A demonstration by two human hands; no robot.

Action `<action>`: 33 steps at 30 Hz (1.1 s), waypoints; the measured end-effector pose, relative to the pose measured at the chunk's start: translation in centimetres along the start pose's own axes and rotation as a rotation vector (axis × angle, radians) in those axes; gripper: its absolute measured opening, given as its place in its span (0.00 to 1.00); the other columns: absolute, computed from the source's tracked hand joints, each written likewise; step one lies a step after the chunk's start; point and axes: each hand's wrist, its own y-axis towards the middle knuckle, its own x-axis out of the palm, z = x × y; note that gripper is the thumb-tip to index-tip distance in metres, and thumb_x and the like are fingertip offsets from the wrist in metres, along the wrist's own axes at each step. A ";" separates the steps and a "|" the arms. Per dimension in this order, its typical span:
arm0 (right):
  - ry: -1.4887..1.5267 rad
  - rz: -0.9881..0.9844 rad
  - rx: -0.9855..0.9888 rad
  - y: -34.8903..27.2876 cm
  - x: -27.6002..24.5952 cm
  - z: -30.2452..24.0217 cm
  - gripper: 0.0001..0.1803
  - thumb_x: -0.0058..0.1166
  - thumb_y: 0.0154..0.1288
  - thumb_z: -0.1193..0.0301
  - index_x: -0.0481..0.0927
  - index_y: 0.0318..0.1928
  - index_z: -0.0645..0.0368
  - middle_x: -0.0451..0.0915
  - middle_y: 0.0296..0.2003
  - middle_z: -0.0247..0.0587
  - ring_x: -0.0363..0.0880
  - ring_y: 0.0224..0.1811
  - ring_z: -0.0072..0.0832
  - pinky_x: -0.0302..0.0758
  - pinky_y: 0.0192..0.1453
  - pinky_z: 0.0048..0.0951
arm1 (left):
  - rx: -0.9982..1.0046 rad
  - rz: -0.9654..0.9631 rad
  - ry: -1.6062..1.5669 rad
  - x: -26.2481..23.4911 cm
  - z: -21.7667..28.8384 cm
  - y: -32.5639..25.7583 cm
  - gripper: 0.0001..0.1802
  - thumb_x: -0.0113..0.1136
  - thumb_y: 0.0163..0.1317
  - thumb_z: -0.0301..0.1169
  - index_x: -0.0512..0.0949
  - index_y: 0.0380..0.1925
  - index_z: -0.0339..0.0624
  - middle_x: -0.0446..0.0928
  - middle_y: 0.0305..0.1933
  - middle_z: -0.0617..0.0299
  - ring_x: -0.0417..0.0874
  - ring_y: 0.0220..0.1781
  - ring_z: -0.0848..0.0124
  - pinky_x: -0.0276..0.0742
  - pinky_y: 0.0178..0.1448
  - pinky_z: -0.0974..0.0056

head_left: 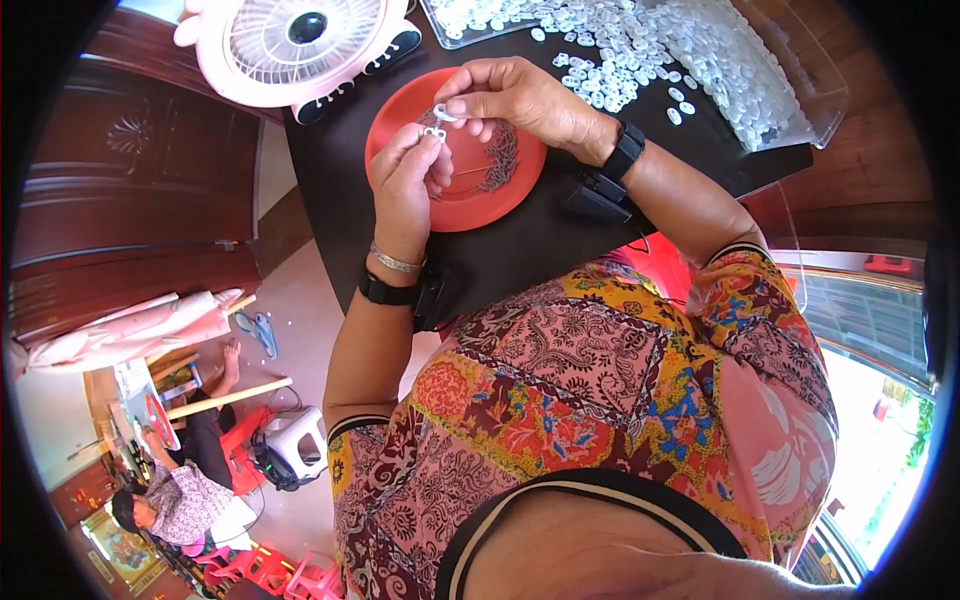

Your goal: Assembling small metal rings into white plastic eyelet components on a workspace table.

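Note:
My left hand (407, 180) and my right hand (520, 100) meet above a red plate (510, 195) on a black table (330, 170). Between the fingertips of both hands is a small white plastic piece (438, 125), pinched from both sides. Several thin dark metal pins (497, 160) lie on the plate under my right hand. Each wrist wears a black band with a small black device.
A pile of small white plastic pieces (650, 50) and a clear tray (800, 90) lie at the table's far right. A pink fan (290, 45) stands at the far left. Another person (175, 495) sits on the floor at the lower left among red stools.

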 end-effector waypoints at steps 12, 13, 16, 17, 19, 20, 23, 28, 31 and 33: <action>-0.043 0.020 -0.013 -0.3 0.3 -0.5 0.09 0.55 0.65 0.70 0.79 0.42 0.63 0.79 0.30 0.30 0.76 0.28 0.12 0.74 0.33 0.15 | -0.029 0.027 -0.025 0.3 0.1 -0.1 0.09 0.50 0.62 0.32 0.75 0.27 0.39 0.71 0.21 0.70 0.68 0.20 0.83 0.59 0.24 0.77; -0.041 0.022 -0.031 -0.3 0.4 -0.5 0.09 0.55 0.65 0.70 0.79 0.42 0.63 0.79 0.30 0.30 0.76 0.28 0.12 0.73 0.33 0.15 | -0.029 0.028 -0.025 0.2 0.0 -0.1 0.09 0.50 0.62 0.32 0.75 0.27 0.39 0.71 0.21 0.70 0.68 0.20 0.83 0.59 0.24 0.77; -0.062 0.025 -0.066 -0.4 0.6 -0.7 0.08 0.55 0.65 0.71 0.79 0.41 0.63 0.79 0.29 0.30 0.75 0.28 0.12 0.73 0.33 0.15 | -0.025 0.025 -0.010 0.1 -0.1 -0.1 0.09 0.50 0.62 0.32 0.75 0.27 0.39 0.71 0.21 0.70 0.68 0.20 0.83 0.60 0.24 0.77; -0.087 0.029 -0.083 -0.5 0.6 -0.7 0.08 0.55 0.65 0.72 0.79 0.41 0.63 0.79 0.29 0.30 0.75 0.28 0.12 0.73 0.33 0.15 | -0.034 0.033 -0.008 0.2 -0.1 -0.1 0.09 0.51 0.62 0.32 0.75 0.27 0.39 0.71 0.21 0.69 0.68 0.21 0.82 0.61 0.24 0.77; -0.117 0.042 -0.100 -0.5 0.6 -0.6 0.07 0.55 0.65 0.72 0.79 0.41 0.63 0.79 0.29 0.30 0.74 0.28 0.12 0.73 0.33 0.15 | -0.044 0.041 -0.007 0.2 -0.1 -0.1 0.09 0.51 0.62 0.31 0.75 0.27 0.38 0.71 0.21 0.69 0.68 0.21 0.82 0.61 0.24 0.77; -0.147 0.052 -0.117 -0.5 0.7 -0.6 0.07 0.55 0.65 0.73 0.79 0.41 0.63 0.79 0.29 0.30 0.74 0.28 0.12 0.73 0.33 0.15 | -0.035 0.035 -0.006 0.1 -0.1 -0.1 0.09 0.51 0.62 0.31 0.75 0.27 0.38 0.72 0.21 0.68 0.68 0.21 0.82 0.62 0.25 0.77; -0.165 0.060 -0.126 -0.5 0.7 -0.5 0.06 0.54 0.65 0.74 0.79 0.40 0.63 0.79 0.29 0.29 0.74 0.28 0.12 0.73 0.33 0.15 | -0.026 0.033 -0.003 0.2 -0.1 -0.2 0.09 0.52 0.62 0.31 0.75 0.27 0.37 0.72 0.22 0.68 0.69 0.22 0.81 0.63 0.25 0.76; -0.177 0.060 -0.143 -0.6 0.7 -0.4 0.06 0.55 0.65 0.73 0.79 0.40 0.62 0.78 0.28 0.29 0.74 0.28 0.12 0.73 0.33 0.15 | -0.035 0.028 0.017 0.2 0.1 -0.2 0.09 0.51 0.62 0.30 0.75 0.27 0.37 0.72 0.23 0.67 0.70 0.22 0.81 0.64 0.25 0.76; -0.202 0.062 -0.163 -0.6 1.0 -0.4 0.06 0.55 0.65 0.73 0.79 0.40 0.62 0.78 0.28 0.29 0.74 0.28 0.12 0.73 0.33 0.16 | -0.035 0.041 0.015 0.2 0.0 -0.2 0.09 0.51 0.62 0.30 0.75 0.28 0.37 0.72 0.23 0.67 0.70 0.22 0.81 0.64 0.25 0.76; -0.230 0.066 -0.176 -0.7 1.0 -0.4 0.06 0.55 0.65 0.73 0.79 0.40 0.62 0.78 0.28 0.29 0.74 0.28 0.12 0.73 0.33 0.16 | -0.032 0.040 0.011 0.2 0.0 -0.1 0.08 0.51 0.62 0.30 0.76 0.28 0.37 0.73 0.24 0.67 0.70 0.23 0.81 0.65 0.25 0.76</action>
